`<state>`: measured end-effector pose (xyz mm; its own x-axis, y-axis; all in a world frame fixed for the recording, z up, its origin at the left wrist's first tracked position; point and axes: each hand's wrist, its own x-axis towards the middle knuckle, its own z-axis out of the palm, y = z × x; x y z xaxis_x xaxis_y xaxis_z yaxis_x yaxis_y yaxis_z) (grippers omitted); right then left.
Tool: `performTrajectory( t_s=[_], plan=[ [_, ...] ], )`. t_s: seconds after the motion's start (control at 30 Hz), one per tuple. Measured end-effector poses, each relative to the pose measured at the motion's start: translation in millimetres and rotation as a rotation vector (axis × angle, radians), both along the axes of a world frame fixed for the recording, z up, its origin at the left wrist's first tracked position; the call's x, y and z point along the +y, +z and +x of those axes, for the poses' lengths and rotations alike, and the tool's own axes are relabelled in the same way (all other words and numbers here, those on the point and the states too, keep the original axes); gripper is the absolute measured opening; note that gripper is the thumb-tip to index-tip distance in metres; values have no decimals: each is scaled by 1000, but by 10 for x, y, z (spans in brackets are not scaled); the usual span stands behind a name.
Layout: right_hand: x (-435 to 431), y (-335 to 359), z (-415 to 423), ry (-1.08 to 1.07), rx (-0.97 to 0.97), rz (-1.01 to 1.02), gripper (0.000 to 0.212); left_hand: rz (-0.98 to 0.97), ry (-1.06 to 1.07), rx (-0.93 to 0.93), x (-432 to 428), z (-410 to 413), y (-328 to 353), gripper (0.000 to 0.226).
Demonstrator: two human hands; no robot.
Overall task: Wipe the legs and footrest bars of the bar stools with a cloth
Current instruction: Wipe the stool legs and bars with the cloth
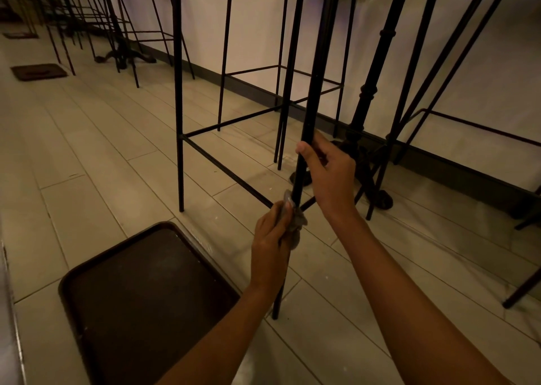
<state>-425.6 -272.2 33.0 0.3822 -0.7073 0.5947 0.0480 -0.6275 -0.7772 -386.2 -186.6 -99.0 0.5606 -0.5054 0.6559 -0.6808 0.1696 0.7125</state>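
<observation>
One crumpled grey cloth (295, 220) sits in the left hand (270, 235), whose fingers curl round it and press it to the front leg (314, 77) of the nearest bar stool (179, 92), right where a thin footrest bar (228, 169) joins. The right hand (330, 174) wraps fingers and thumb round the same leg higher up. The leg is a slim, round, black metal rod. One dark brown rectangular tray (140, 297), round-cornered with a raised rim, lies on the pale plank-tiled floor (87, 150) just beside. Two ornate turned black pedestals (370, 86) stand along the white wall.
</observation>
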Motion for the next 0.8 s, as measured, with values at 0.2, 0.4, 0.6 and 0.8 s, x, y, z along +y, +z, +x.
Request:
performTrajectory(
  t_s=[0.2,0.4,0.6,0.8],
  plan=[
    [-3,-48,19,-14,-31,22,37,-116,25,219,-185,-96,218,46],
    [-12,-66,4,-8,-27,31,40,-81,38,322,-133,-156,-50,37],
    [-19,-101,15,-18,-35,23,39,-66,208,338,-147,-222,199,16],
    [33,-132,1,-15,-54,46,40,4,258,303,-56,-280,29,15]
  ],
)
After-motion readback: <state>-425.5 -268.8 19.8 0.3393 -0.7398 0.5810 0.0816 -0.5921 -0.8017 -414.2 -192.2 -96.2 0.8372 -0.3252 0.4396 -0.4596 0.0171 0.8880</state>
